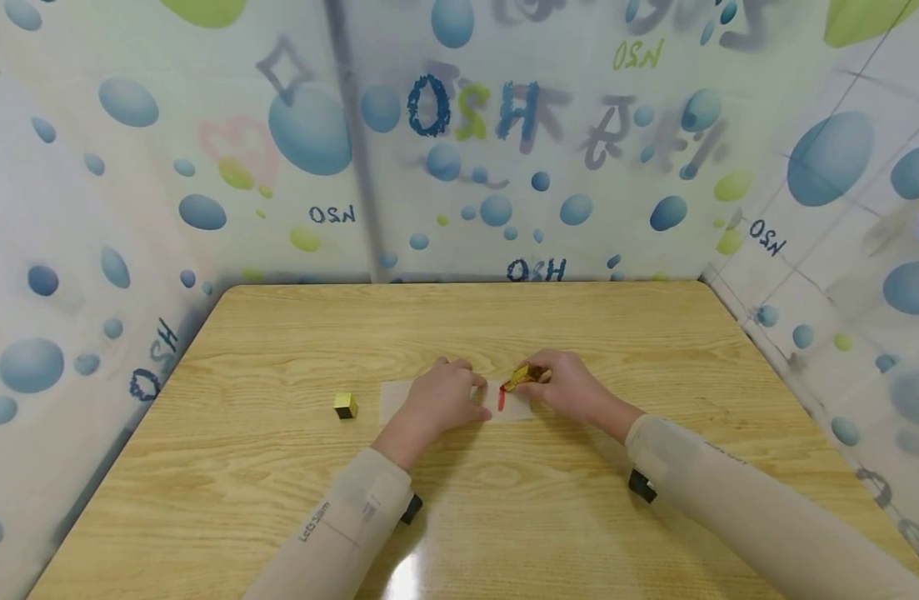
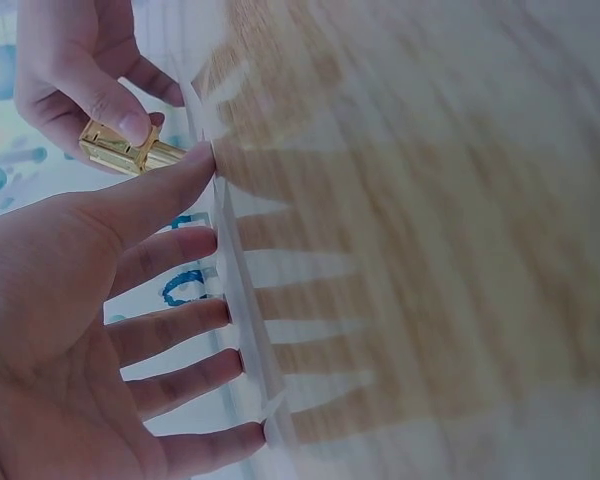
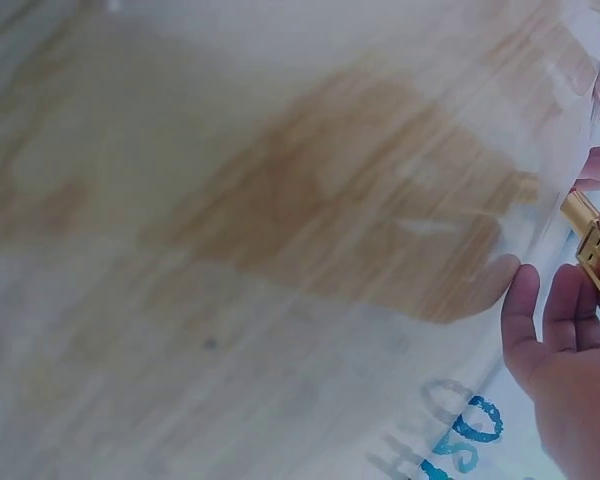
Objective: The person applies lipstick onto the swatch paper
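"What can be read on the wall sheet (image 1: 399, 200)?"

"'H2O' is printed there in mirror writing, in blue and green; 'N2O' is repeated in smaller letters, likewise reversed. The large grey characters (image 1: 616, 102) cannot be made out."

"And on the sleeves?"

"On the left sleeve (image 1: 342, 521), 'Slim' can be read; on the right sleeve (image 1: 736, 504), the print cannot be deciphered."

Site appears a screened-off booth: rectangular, yellow wood-grain table (image 1: 519, 508) beneath the fingers (image 2: 170, 328), white sheeting (image 1: 444, 200) with blue and green ovals beyond and either side.
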`<move>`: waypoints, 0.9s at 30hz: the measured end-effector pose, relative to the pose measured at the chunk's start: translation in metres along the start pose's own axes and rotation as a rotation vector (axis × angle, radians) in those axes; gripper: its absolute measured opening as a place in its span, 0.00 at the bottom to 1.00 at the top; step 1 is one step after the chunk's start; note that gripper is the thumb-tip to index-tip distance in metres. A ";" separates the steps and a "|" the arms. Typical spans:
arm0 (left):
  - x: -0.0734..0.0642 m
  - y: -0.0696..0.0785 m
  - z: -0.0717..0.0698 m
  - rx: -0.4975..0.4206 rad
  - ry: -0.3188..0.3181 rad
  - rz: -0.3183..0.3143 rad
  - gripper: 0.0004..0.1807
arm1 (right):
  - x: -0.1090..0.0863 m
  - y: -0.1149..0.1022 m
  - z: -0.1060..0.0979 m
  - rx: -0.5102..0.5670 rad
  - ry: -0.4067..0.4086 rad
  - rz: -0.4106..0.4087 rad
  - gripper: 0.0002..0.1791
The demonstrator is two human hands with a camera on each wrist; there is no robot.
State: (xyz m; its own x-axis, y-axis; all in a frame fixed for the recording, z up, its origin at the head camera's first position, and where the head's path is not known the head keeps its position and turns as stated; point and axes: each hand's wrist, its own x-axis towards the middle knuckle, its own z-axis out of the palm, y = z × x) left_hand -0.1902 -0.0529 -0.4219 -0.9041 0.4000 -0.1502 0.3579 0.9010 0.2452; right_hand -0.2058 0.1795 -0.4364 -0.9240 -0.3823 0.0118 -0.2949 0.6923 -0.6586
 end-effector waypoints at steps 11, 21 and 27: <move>-0.002 0.000 -0.001 -0.009 -0.003 -0.009 0.28 | 0.004 0.000 -0.001 0.000 -0.007 0.008 0.13; -0.001 0.000 -0.001 -0.011 0.004 0.000 0.27 | 0.002 -0.003 -0.003 -0.010 -0.012 0.036 0.14; -0.002 0.001 -0.002 -0.015 0.002 -0.001 0.27 | 0.003 -0.004 -0.003 -0.020 -0.004 0.032 0.14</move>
State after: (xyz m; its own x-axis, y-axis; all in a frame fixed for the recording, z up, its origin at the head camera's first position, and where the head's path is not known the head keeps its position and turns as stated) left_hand -0.1887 -0.0530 -0.4199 -0.9050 0.3986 -0.1484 0.3533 0.8987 0.2597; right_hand -0.2077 0.1778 -0.4319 -0.9321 -0.3620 -0.0125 -0.2697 0.7167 -0.6432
